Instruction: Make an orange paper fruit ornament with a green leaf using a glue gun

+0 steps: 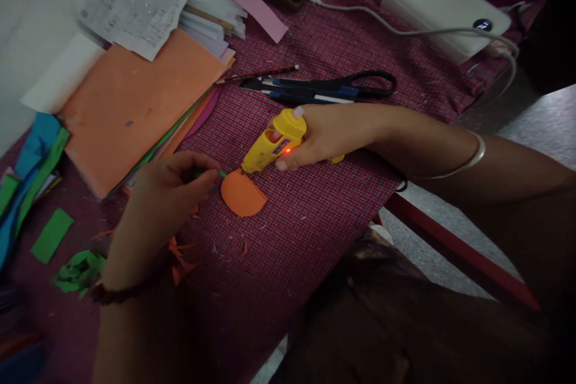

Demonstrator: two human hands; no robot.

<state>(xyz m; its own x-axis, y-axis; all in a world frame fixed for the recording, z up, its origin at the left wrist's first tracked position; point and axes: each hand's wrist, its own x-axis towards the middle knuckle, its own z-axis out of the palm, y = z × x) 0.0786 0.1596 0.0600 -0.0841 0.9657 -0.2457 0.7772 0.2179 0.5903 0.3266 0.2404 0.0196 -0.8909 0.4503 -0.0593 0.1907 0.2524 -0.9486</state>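
Tablecloth [310, 213] gives passage right of the orange piece [243, 193]; scissors [344, 81] obstruct beyond.

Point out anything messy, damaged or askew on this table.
Mostly mess: jagged orange scraps lie loose beside the left hand, and a bunch of green paper sits crumpled near a flat green piece. The cloth is also rumpled into folds near the white box, though it lies smoother around the orange cutout.
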